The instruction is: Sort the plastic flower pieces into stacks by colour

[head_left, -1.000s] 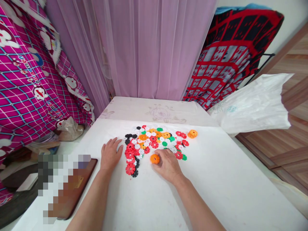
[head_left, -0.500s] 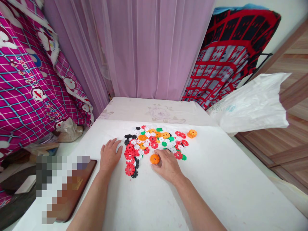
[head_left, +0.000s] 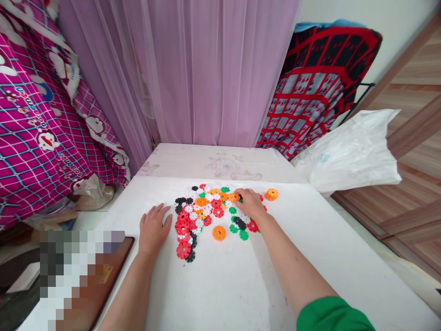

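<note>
My right hand (head_left: 251,204) reaches into the spread of small notched plastic discs, its fingertips closed on an orange disc (head_left: 233,197) at the pile's far side. Nearer to me a separate orange disc (head_left: 219,233) lies on the white cloth. Left of the pile, my left hand (head_left: 154,229) rests on the cloth, fingers apart and holding nothing. Red discs (head_left: 183,250) and black discs (head_left: 190,255) overlap at the pile's near left. Green discs (head_left: 244,235) and a black disc (head_left: 239,223) lie below my right wrist. My hand and forearm hide some discs.
Another orange cluster (head_left: 272,194) sits apart at the right. A brown case (head_left: 103,280), partly blurred out, lies at the table's left edge. A white plastic bag (head_left: 358,151) stands at the right edge, and a purple curtain (head_left: 213,69) hangs behind the table (head_left: 227,163).
My right hand has let go of the orange disc near the pile's front and moved away from me to the orange pieces farther back. My left hand stays beside the pile. The view shifted slightly.
</note>
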Action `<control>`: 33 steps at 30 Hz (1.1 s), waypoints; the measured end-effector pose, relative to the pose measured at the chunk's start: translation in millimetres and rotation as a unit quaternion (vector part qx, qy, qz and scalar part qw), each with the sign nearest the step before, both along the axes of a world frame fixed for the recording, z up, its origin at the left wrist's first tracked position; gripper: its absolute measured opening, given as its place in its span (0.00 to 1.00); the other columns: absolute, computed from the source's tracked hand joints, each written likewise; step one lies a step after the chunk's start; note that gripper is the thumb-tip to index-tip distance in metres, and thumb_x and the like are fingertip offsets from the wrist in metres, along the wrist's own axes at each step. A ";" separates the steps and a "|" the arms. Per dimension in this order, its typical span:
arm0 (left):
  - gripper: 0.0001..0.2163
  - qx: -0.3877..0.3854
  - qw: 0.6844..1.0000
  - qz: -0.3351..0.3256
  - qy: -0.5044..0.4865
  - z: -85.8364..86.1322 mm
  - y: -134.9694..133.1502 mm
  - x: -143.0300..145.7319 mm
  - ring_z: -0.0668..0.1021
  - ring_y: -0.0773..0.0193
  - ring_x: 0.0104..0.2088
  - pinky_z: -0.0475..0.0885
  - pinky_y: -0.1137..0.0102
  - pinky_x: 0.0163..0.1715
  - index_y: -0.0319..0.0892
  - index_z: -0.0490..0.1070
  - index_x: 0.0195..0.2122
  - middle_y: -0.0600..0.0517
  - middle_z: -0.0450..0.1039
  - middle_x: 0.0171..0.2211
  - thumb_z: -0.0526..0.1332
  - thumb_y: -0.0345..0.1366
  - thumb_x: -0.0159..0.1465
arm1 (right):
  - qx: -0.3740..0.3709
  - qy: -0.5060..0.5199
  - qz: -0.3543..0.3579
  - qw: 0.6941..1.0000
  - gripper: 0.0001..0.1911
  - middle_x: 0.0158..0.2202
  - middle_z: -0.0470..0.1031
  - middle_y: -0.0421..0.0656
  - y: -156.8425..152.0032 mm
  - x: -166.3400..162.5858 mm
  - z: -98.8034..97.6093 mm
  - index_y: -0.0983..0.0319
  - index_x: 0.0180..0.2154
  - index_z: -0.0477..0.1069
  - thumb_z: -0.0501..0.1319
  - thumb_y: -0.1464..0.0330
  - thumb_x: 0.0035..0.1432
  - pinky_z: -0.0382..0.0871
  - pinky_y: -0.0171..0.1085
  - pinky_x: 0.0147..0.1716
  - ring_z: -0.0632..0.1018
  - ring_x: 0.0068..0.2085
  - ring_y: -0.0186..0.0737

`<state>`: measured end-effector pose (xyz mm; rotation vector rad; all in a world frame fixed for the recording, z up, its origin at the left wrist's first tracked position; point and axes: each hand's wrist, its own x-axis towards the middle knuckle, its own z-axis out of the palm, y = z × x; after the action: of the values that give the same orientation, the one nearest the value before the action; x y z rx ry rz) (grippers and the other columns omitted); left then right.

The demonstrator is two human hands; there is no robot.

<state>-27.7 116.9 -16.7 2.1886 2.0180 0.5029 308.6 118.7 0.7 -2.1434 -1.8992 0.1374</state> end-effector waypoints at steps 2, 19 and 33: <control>0.19 0.003 1.000 0.000 -0.002 -0.2 -0.2 -0.1 0.64 0.51 0.64 0.55 0.48 0.63 0.47 0.70 0.56 0.47 0.66 0.62 0.49 0.41 0.67 | 0.010 0.008 -0.001 1.000 0.17 0.43 0.76 0.45 1.0 0.1 -1.9 0.58 0.49 0.72 0.62 0.69 0.56 0.61 0.40 0.49 0.72 0.50 0.45; 0.19 0.019 1.000 -0.009 0.001 -3.7 -0.7 -1.3 0.65 0.50 0.63 0.56 0.48 0.62 0.46 0.70 0.55 0.46 0.66 0.62 0.49 0.41 0.67 | 0.202 0.156 0.148 0.955 0.12 0.38 0.78 0.42 -106.7 -73.2 -9.8 0.58 0.38 0.74 0.61 0.73 0.49 0.67 0.41 0.44 0.74 0.41 0.43; 0.19 0.021 1.000 -0.008 -0.008 -4.1 -0.5 -1.7 0.65 0.51 0.63 0.56 0.49 0.62 0.48 0.70 0.55 0.46 0.67 0.62 0.50 0.41 0.67 | 0.177 0.132 0.153 0.963 0.11 0.40 0.78 0.43 -102.1 -73.5 -16.8 0.58 0.40 0.75 0.61 0.71 0.53 0.66 0.43 0.47 0.73 0.44 0.45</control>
<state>-29.4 116.5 -20.8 2.2155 1.9982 0.5647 235.1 16.6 -16.1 -1.5137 -1.9135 0.1256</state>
